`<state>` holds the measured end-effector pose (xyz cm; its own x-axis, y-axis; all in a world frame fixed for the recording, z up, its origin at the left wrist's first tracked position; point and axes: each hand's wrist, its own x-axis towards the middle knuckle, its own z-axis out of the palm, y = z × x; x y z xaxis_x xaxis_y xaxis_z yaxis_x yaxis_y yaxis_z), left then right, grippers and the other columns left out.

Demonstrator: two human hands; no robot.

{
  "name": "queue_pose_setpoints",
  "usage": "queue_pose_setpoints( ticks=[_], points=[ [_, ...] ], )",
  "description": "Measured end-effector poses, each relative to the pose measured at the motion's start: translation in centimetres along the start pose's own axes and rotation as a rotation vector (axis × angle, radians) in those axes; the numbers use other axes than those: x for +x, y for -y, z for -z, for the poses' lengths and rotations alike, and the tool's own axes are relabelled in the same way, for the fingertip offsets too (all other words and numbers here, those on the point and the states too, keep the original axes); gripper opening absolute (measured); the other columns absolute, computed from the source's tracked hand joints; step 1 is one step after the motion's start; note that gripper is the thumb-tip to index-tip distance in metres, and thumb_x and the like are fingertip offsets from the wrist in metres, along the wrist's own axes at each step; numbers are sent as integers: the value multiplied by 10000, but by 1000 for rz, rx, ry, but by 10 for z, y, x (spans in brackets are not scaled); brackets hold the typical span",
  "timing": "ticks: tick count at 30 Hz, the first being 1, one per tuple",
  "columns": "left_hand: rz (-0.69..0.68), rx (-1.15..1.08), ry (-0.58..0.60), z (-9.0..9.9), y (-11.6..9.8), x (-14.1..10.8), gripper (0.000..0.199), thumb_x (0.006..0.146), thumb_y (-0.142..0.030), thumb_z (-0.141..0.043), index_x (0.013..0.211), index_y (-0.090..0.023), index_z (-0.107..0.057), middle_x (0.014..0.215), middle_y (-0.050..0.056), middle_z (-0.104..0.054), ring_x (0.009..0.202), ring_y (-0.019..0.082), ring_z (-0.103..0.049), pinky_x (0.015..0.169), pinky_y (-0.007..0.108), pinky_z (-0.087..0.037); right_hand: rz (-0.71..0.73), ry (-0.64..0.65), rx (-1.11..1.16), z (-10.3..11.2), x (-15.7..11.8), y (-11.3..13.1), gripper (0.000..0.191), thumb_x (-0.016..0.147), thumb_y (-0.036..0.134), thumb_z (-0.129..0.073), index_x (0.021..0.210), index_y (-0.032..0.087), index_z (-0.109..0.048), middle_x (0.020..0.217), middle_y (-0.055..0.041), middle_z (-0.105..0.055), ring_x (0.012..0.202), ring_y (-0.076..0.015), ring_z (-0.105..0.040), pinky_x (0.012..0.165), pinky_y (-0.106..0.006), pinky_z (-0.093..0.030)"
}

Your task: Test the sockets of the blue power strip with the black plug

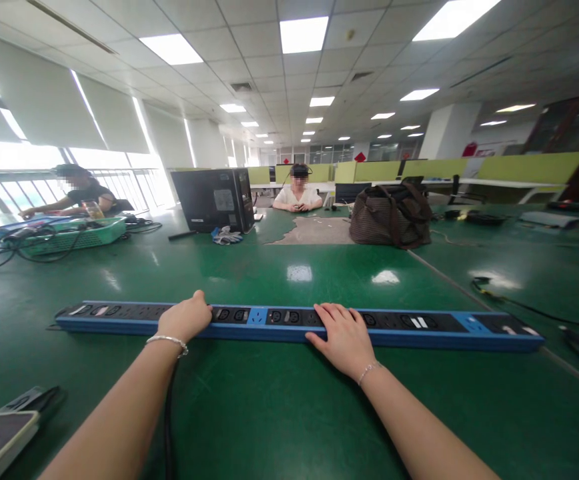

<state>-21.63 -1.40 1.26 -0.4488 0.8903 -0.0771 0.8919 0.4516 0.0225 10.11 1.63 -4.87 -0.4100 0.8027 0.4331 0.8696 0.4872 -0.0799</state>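
1. Presently, left hand (185, 315) curled at the power strip (257, 317); whatever it grasps cannot be told, black cable (168, 407) below its wrist.
2. Right hand (343, 337) part-spread, resting on the strip, which lies across the green counter (269, 407).
3. Beyond stand a computer case (214, 201) and brown bag (389, 217).

We look from one head-worn camera, set above and on the near side of the blue power strip (274, 333), facing forward with a slight downward tilt. The strip lies close, stretching across most of our view's width, and this wide view takes in the green table (269, 407) before and behind it and, far beyond and above it, the ceiling (252, 13).
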Motion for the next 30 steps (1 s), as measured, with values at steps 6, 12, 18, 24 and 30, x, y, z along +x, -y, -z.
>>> queue_pose_setpoints(
  ticks=[6,12,18,24,30],
  points=[
    [-40,15,10,-1,2,-2,363,836,-387,-259,991,-138,-472,989,221,-650,934,308,-619,730,392,-433,-1,7,-3,0,0,0,568,803,539,-440,1263,209,-483,1270,-72,-519,1164,-244,-401,993,-421,-213],
    [-79,34,-67,-7,1,-8,382,865,-369,-169,980,-139,-451,888,198,-669,871,310,-635,717,417,-431,0,13,-4,-1,0,-1,570,807,546,-424,1265,212,-480,1269,-80,-517,1164,-241,-402,991,-422,-211],
    [-82,21,-72,-9,0,-12,367,873,-375,-159,966,-149,-433,846,184,-671,839,310,-642,690,418,-436,1,9,2,-1,0,-1,565,808,547,-417,1260,216,-486,1267,-79,-519,1157,-246,-406,985,-426,-215],
    [-75,66,-118,-12,-1,-15,355,883,-358,-145,970,-152,-422,792,166,-670,808,295,-650,681,403,-438,1,4,-4,-1,0,-1,566,802,546,-431,1256,214,-488,1257,-77,-526,1155,-241,-406,981,-421,-221],
    [-103,56,-79,-12,1,-9,337,875,-349,-186,969,-145,-437,826,178,-673,833,293,-645,700,399,-436,3,6,-17,-3,1,-1,564,804,551,-415,1256,221,-488,1255,-79,-525,1153,-245,-410,978,-423,-224]
  ],
)
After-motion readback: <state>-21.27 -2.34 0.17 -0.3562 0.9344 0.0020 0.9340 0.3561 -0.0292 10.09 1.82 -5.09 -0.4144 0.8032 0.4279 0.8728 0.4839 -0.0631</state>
